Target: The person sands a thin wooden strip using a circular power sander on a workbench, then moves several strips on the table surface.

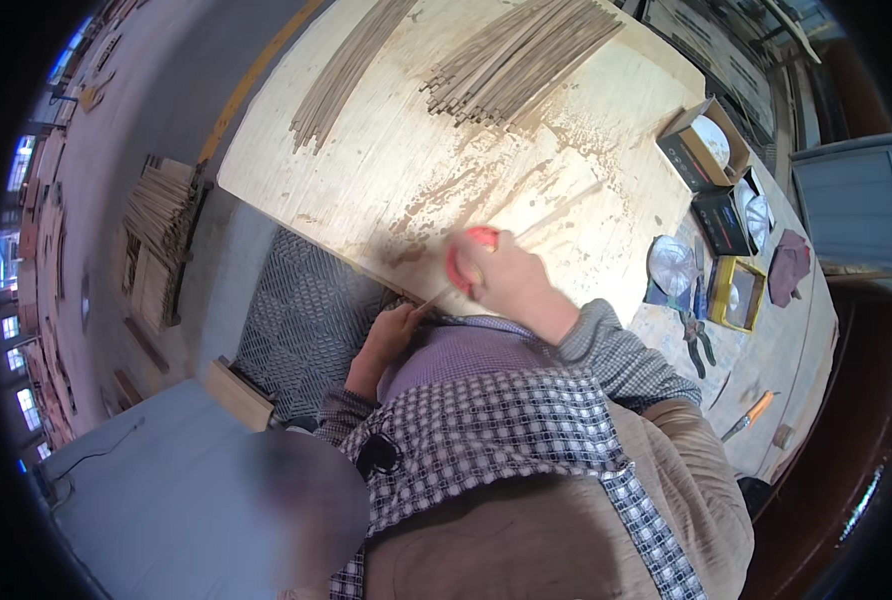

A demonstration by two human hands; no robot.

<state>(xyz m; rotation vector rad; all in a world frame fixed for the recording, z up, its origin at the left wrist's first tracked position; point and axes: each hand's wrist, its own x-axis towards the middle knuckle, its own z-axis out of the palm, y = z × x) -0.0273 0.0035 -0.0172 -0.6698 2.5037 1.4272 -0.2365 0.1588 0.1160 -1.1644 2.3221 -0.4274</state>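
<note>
My right hand (517, 281) grips a red, rounded tool (461, 262), blurred, its exact kind hidden by my fingers. The tool sits over a thin wooden strip (562, 212), which slants across the pale wooden tabletop (371, 187). At the strip's near end, beside the table's front edge, the fingers of my left hand (392, 331) are closed around it. Brown dust lies scattered about the strip. Farther back rest a large bundle of thin wooden strips (524, 64) and a smaller bundle (348, 75) to its left.
To the right stand open boxes (693, 157) holding discs, a yellow-rimmed box (735, 296), a wrapped disc (671, 264), pliers (693, 341), an orange-handled tool (753, 412) and a dark cloth (789, 268). Stacked wood (157, 232) stands left, past a rubber mat (303, 322).
</note>
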